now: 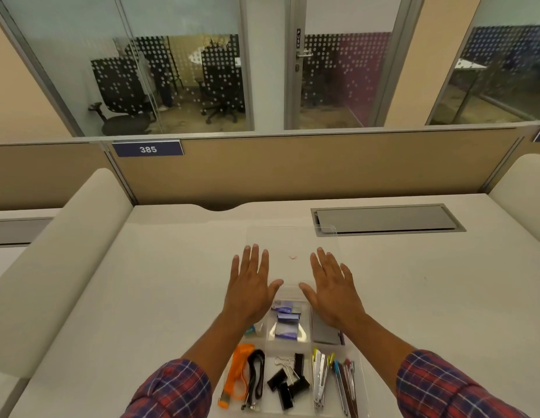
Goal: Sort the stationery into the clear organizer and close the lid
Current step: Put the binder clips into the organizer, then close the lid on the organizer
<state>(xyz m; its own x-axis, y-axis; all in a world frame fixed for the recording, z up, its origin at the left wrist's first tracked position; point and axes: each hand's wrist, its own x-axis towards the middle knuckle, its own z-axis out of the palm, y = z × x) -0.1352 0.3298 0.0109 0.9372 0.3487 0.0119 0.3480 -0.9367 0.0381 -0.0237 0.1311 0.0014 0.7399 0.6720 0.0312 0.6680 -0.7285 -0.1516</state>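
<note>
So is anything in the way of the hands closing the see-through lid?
Nothing visible is. The left hand and right hand are spread right at the open lid, and the stationery lies low inside the organizer.

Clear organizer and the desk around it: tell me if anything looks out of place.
One small pink bit lies beyond the clear plastic organizer, seemingly on its open transparent lid, between the spread hands. Everything else sits inside compartments.

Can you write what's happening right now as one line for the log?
stage: lid closing not done | left hand: open, over lid | right hand: open, over lid | organizer: stationery sorted in compartments
</note>
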